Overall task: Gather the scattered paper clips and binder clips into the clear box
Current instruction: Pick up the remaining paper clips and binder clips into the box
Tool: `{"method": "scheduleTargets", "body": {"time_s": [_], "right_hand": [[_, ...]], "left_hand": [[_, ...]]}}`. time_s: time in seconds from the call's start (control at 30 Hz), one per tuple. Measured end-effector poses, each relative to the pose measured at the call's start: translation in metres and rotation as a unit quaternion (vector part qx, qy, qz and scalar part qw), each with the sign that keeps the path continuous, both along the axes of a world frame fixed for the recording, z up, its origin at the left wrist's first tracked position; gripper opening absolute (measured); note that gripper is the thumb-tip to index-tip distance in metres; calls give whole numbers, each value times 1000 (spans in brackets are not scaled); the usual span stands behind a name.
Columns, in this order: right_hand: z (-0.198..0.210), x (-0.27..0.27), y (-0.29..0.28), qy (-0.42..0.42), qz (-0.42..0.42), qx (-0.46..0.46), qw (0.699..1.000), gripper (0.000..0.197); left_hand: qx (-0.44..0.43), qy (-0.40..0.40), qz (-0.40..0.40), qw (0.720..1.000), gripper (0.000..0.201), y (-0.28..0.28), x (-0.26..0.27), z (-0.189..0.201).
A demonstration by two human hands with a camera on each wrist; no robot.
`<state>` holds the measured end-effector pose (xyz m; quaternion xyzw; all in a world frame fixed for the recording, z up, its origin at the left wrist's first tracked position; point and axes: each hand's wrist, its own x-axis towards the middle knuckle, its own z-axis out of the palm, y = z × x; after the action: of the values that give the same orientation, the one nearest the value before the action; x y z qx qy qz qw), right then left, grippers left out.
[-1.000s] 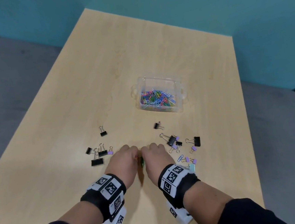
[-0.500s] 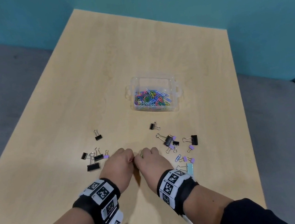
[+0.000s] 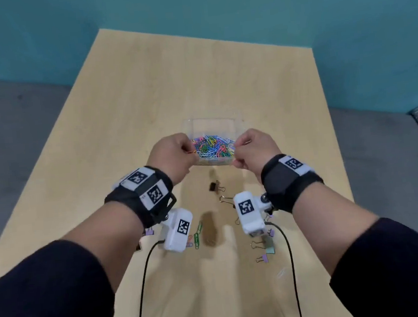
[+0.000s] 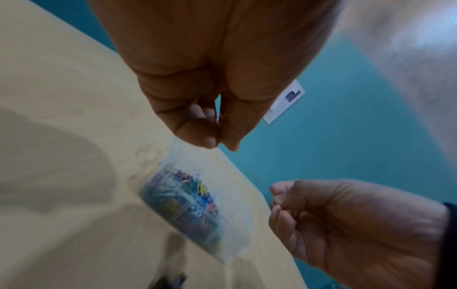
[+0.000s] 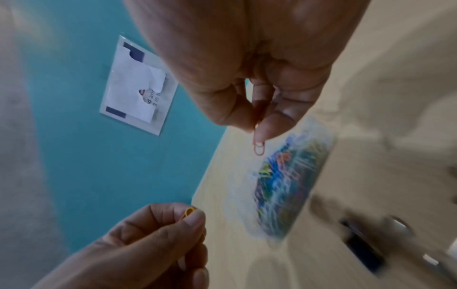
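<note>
The clear box [image 3: 212, 119] sits mid-table, filled with colourful paper clips [image 3: 212, 146]. Both hands hover over its near edge. My left hand [image 3: 189, 152] pinches an orange-yellow paper clip [image 5: 189, 211] between thumb and forefinger. My right hand [image 3: 237, 146] pinches an orange paper clip [image 5: 259, 147] that hangs below its fingertips. Behind the hands, on the table, lie a black binder clip [image 3: 214, 186], green paper clips [image 3: 198, 234], small purple binder clips [image 3: 262, 258] and a pale teal binder clip [image 3: 270, 249]. My forearms hide other clips.
The wooden table [image 3: 147, 100] ends at a teal wall [image 3: 215, 11] behind and grey seating [image 3: 10, 125] on both sides. Camera cables [image 3: 142, 278] trail over the near table. A white paper sheet [image 5: 136, 88] hangs on the wall.
Both hands rose from the near part of the table, moved apart and forward, and now hover at the box, each with a paper clip.
</note>
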<state>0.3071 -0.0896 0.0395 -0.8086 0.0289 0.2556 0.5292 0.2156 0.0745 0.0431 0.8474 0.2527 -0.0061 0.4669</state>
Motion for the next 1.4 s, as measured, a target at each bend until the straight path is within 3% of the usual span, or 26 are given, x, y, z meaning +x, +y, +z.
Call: {"method": "scheduleTargets", "body": {"time_s": [0.1,0.13,0.2,0.27,0.33,0.4,0.47,0.53,0.67,0.73,0.87,0.93,1.03,1.07,1.13,1.27,1.4], "right_hand": [[12,26,8,-8,-1,10,1000,19],[11,31,5,-23,7,-4,1000,17],[12,28,-9,-79,31,-47,995,11],[7,8,-34,-157,87,-138,974,23],[3,-33,-61,-192,179,-244,934,33],[-4,-82,-84,-230,283,-325,873,30],[-22,-125,-100,-290,375,-363,802,35],[-42,-148,-110,-323,399,-368,775,45],[-56,-162,-108,-328,367,-405,771,42],[-54,-167,-102,-318,370,-420,765,44],[-50,-183,-80,-313,450,-360,755,50],[-48,-186,-71,-319,478,-310,757,52],[-47,-179,-63,-257,441,-260,820,53],[-46,-176,-61,-224,420,-257,841,51],[-48,-172,-57,-189,386,-256,866,46],[-61,-165,-42,-174,402,-251,863,53],[-70,-165,-27,-216,412,-265,845,34]], "left_hand": [[23,0,-11,1000,11,2,29,6],[54,15,-18,998,20,3,32,6],[137,41,-28,989,37,9,24,3],[160,36,-23,986,36,10,-4,-1],[162,29,-40,986,32,3,-45,-16],[155,27,-99,983,30,-11,-90,-33],[160,47,-165,972,31,-28,-131,-46],[192,46,-204,959,33,-41,-160,-56],[300,8,-257,919,43,-59,-180,-62],[307,21,-276,911,49,-61,-178,-66],[318,36,-323,891,48,-60,-170,-77],[301,12,-307,903,41,-60,-169,-77],[201,19,-130,971,27,-53,-175,-73],[167,43,-80,982,25,-49,-177,-71],[142,88,-57,984,30,-47,-181,-72],[146,98,-95,980,39,-61,-171,-71],[187,90,-114,972,15,-70,-155,-77]]}}
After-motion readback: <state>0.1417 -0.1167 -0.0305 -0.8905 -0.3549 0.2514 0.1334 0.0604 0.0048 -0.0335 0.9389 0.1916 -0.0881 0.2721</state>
